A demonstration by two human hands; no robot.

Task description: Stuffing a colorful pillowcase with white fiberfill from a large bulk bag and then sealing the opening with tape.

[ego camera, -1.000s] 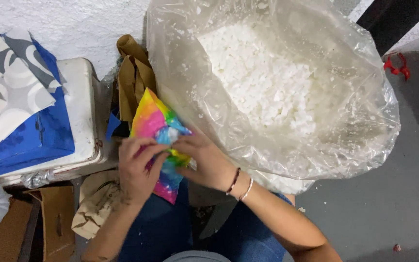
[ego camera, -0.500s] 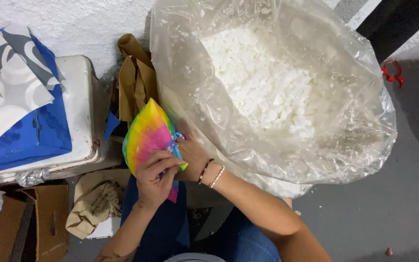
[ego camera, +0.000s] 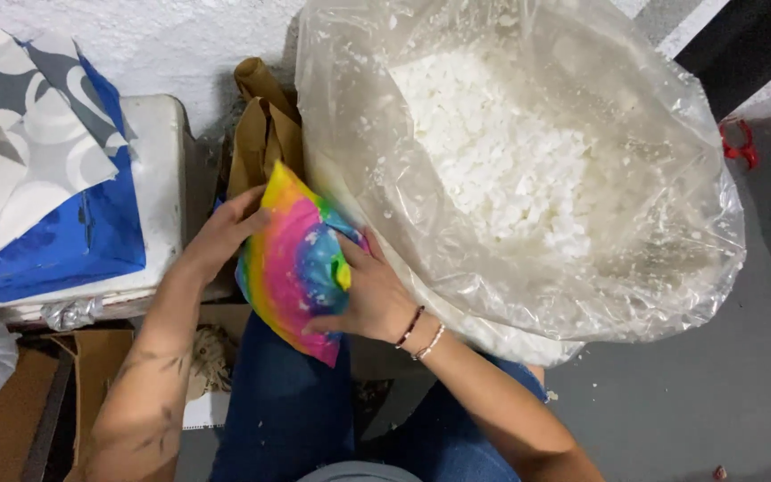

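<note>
A rainbow tie-dye fabric pouch (ego camera: 287, 259), puffed out, sits over my lap between both hands. My left hand (ego camera: 220, 234) grips its upper left edge. My right hand (ego camera: 369, 295), with two bracelets on the wrist, presses against its right side, fingers curled around the fabric. Right beside it stands a big clear plastic bag (ego camera: 662, 232) filled with white foam pieces (ego camera: 501, 170).
A brown paper bag (ego camera: 261, 125) stands behind the pouch. At left, a white box (ego camera: 161, 178) carries blue and grey-white patterned fabric (ego camera: 37, 187). Cardboard (ego camera: 100, 357) lies at lower left. A red object (ego camera: 739, 143) rests on the grey floor at right.
The pouch has turned from an upright fan shape to a fuller, flatter one. My left hand moved to its upper left edge and my right hand now presses its right side.
</note>
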